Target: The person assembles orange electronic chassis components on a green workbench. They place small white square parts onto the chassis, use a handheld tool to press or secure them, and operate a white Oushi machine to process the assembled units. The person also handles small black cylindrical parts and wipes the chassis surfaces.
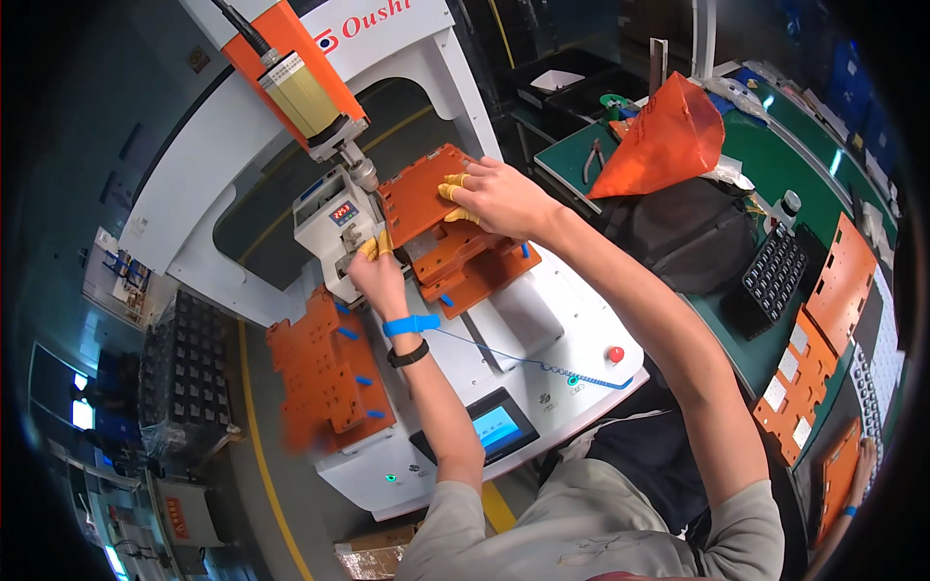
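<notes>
My right hand (494,200), with yellow finger cots, grips the right edge of an orange plate (417,194) with slots along its rim. The plate is tilted above an orange fixture (475,271) with blue pegs on the white machine. My left hand (378,271) also has yellow finger cots, with a blue wrist strap (412,324) and a black band on the wrist. Its fingers are pinched by the metal front of a white unit (325,218) with a red digital display. Whatever they hold is too small to make out. Above, a gold-and-orange spindle head (305,92) points down beside the plate.
Left on the machine stands another orange fixture (329,373) with blue pegs. A small screen (499,426) and red button (615,354) sit at the front. The green bench at right holds an orange bag (668,140), black keypad-like tray (775,271) and orange plates; another person's hand (862,460) shows there.
</notes>
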The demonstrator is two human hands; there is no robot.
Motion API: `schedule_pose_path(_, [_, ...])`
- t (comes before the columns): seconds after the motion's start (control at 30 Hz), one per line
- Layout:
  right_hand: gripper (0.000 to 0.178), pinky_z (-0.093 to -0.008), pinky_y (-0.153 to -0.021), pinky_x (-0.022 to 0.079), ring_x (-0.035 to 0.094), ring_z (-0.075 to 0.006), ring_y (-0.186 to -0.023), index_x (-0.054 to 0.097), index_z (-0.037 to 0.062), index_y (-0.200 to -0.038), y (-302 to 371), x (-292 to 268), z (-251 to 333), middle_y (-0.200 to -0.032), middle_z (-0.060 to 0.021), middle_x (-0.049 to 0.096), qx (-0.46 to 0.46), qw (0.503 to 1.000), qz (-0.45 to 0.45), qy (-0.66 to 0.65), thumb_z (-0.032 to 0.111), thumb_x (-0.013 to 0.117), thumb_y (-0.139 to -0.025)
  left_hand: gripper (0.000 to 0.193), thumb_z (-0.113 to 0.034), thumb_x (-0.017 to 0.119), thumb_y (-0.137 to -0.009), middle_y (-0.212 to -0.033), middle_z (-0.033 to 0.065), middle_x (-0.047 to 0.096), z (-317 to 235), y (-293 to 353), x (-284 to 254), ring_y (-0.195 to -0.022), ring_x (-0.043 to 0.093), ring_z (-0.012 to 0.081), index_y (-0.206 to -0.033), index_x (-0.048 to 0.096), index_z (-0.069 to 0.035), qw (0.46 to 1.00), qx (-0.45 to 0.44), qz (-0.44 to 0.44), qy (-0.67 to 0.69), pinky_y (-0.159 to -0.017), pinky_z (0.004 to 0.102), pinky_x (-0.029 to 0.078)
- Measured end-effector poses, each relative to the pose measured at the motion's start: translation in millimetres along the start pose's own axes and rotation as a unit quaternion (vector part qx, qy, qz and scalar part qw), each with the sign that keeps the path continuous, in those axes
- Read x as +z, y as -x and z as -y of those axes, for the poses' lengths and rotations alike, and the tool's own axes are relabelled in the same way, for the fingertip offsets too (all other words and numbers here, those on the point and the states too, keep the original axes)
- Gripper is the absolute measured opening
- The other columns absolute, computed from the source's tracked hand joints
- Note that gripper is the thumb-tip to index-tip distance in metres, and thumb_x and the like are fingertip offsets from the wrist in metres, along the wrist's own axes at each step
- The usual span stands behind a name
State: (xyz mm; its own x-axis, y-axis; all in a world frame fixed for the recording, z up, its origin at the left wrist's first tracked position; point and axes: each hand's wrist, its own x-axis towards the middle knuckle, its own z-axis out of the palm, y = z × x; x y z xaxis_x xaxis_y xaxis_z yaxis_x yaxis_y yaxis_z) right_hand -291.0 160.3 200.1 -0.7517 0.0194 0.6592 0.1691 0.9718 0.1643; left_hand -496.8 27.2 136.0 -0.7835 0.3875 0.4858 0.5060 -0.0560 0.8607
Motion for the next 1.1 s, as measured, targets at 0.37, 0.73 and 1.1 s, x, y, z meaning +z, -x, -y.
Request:
schedule_pose_path(0.37, [0.025,-0.0342,-0.085,0.046,0.062,-0.0229,-0.09,0.066,0.0057,-0.103,-1.3,0.8,-8.0,-0.088,-0.0071,0.068,-0.006,1.0,-0.005,0.002,0.014,0.065,-0.08,0.042,-0.038,0.077,-0.078,-0.078,0.0263,0.068,-22.2,-27.7,20.9,-0.076,0.068,0.0416,-0.084,0.074,0.003,0.971,0.009,0.064,-0.229,-0.068,0.0457,0.052])
schedule_pose_path(0.73, [0.027,-0.0338,-0.084,0.047,0.062,-0.0226,-0.092,0.066,0.006,-0.103,-1.6,4.3,-5.6,-0.088,-0.0069,0.068,-0.004,1.0,-0.005,0.005,0.014,0.066,-0.077,0.047,-0.038,0.067,-0.081,-0.077,0.0305,0.063,-5.5,-25.8,29.8,-0.077,0.064,0.0479,-0.082,0.066,0.009,0.971,0.085,0.039,-0.221,-0.064,0.0482,0.048])
schedule_pose_path(1.1, [0.032,-0.0357,-0.089,0.047,0.062,-0.0242,-0.096,0.065,0.0064,-0.107,1.7,10.2,-2.6,-0.091,-0.0072,0.068,-0.007,1.0,-0.015,-0.001,0.017,0.068,-0.076,0.037,-0.03,0.067,-0.083,-0.081,0.0287,0.066,5.4,-26.9,29.9,-0.075,0.068,0.0387,-0.083,0.067,0.007,0.953,0.124,0.053,-0.27,-0.064,0.0471,0.048])
